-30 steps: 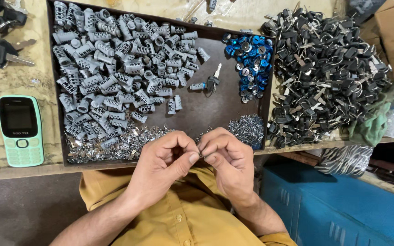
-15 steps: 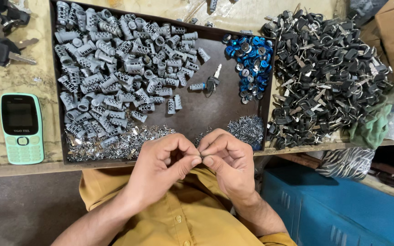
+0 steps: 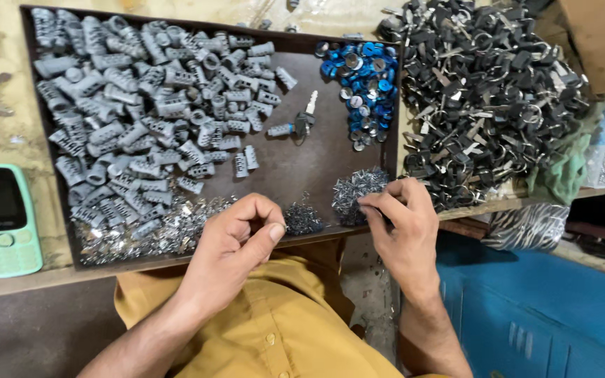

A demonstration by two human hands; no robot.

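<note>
My hands at the tray of little metal bits

My right hand (image 3: 400,224) pinches at the shiny pile (image 3: 358,192); my left hand (image 3: 239,234) is curled shut beside it.

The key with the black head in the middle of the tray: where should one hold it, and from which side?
Probably by the black head, coming from above. The key lies flat on a bare part of the tray, its pale blade pointing away from the person. The head looks the widest part, with free space around it.

A lock-assembly workshop: tray (image 3: 50,231) of grey lock cylinders (image 3: 141,119), heaped black-headed keys (image 3: 484,91).
</note>
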